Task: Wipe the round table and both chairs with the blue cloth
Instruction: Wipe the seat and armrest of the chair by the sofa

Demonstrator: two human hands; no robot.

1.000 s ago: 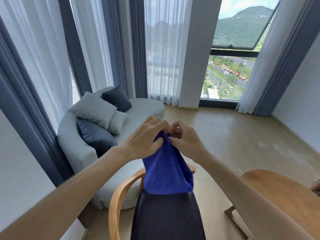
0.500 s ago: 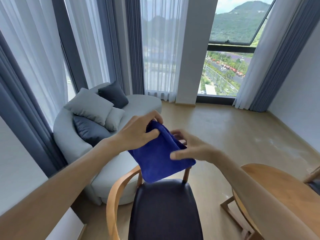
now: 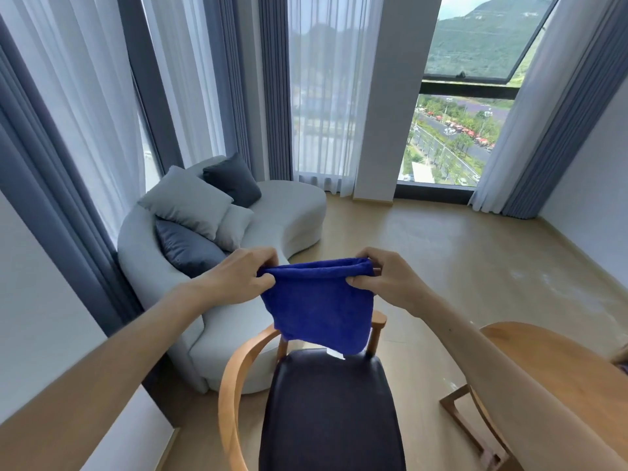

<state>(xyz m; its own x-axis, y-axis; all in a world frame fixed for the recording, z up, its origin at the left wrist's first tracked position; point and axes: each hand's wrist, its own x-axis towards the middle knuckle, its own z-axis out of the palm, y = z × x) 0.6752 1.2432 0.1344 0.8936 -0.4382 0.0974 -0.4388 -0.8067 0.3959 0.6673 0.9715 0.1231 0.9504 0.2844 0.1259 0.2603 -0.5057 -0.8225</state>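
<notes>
- Blue cloth (image 3: pixel 317 305) hangs in the air in front of us, folded over along its top edge, directly above the back of the chair (image 3: pixel 331 413).
- We pinch the cloth's upper left corner in our left hand (image 3: pixel 238 278), fingers closed on the fabric.
- We pinch its upper right corner in our right hand (image 3: pixel 387 278), likewise closed on the fabric, so the top edge stretches between the two hands.
- A small white tag (image 3: pixel 334 353) shows at the cloth's lower edge, just above the chair's dark seat pad.
- The chair has a curved wooden armrest on its left side; the cloth's bottom hem covers part of its backrest.
- The round wooden counter (image 3: pixel 557 368) lies to the right of the chair, partly hidden by our right forearm.
- A pale grey sofa (image 3: pixel 289 212) with grey and dark cushions (image 3: pixel 187 202) stands beyond the chair to its left, by the curtained windows.
</notes>
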